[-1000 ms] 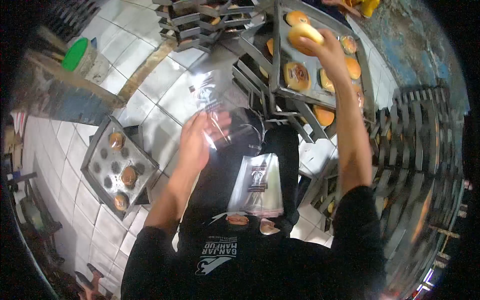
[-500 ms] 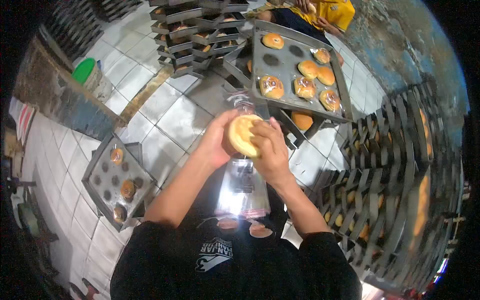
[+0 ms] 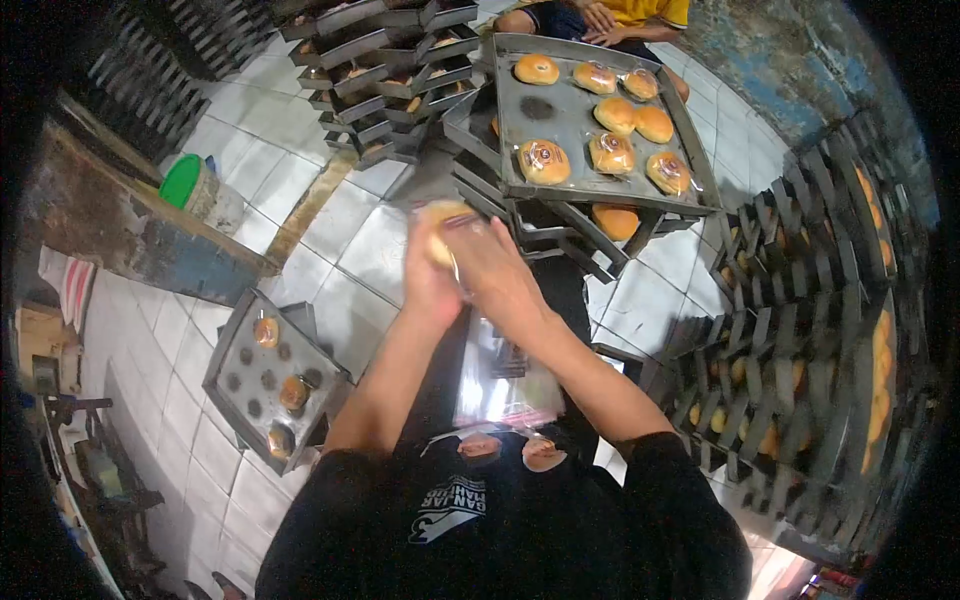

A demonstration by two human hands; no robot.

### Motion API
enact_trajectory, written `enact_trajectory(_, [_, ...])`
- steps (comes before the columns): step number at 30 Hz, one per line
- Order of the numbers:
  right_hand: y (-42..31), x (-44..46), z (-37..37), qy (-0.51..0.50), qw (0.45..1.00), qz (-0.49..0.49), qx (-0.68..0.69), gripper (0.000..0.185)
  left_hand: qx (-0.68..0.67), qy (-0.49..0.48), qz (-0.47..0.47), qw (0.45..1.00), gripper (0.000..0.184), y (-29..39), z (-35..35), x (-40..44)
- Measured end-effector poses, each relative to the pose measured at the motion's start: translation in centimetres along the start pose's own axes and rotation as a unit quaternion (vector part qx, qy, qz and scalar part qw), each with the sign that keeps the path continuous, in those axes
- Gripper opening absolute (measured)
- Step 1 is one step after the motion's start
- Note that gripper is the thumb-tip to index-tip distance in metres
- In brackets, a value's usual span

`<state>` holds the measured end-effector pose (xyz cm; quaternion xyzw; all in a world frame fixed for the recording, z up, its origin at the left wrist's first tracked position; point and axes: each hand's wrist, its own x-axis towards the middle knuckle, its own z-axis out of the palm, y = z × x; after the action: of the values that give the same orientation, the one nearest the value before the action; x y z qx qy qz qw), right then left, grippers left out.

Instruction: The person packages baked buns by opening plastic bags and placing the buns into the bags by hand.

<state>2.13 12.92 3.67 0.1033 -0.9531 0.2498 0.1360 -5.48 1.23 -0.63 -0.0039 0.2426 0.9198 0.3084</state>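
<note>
Above a seated person's black-clothed lap (image 3: 425, 390): one pale golden, round, soft-looking bun (image 3: 430, 243), with a clear plastic bag with brown print (image 3: 455, 215) about it; whether fully inside, too blurred to tell.

Left hand (image 3: 432, 285): curled round the bun from beneath and the side. Right hand (image 3: 492, 268): laid across bun and film; whether its fingers close on them cannot be told.

Hazards, as judged: denting, if the fingers press too hard; creased or split film, should its mouth snag on the bun's edge; a dropped bun, if the slick plastic slips. Also at risk: a stack of flat clear plastic bags (image 3: 508, 385) on the lap, liable to slide off should the knees shift.

Surfaces: rectangular grey metal tray (image 3: 575, 125), set on other trays, bearing eight golden-brown buns (image 3: 543, 161), some wrapped; smaller grey metal tray (image 3: 251, 380) at the left, three wrapped brown buns (image 3: 293, 392) and dark round marks.

Room: white square-tiled floor (image 3: 350, 258); crisscrossed dark metal tray stacks (image 3: 375, 75) ahead, more at the right; grey bucket with a green lid (image 3: 181, 180); blue-stained wall (image 3: 760, 60); another person in a yellow top (image 3: 650, 12), seated beyond the large tray
</note>
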Motion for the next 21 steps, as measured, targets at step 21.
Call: enact_trajectory(21, [-0.6,-2.7,2.9,-0.044,0.913,0.115,0.390,0.027,-0.013,0.119,-0.033,0.992,0.062,-0.1,-3.9,2.0])
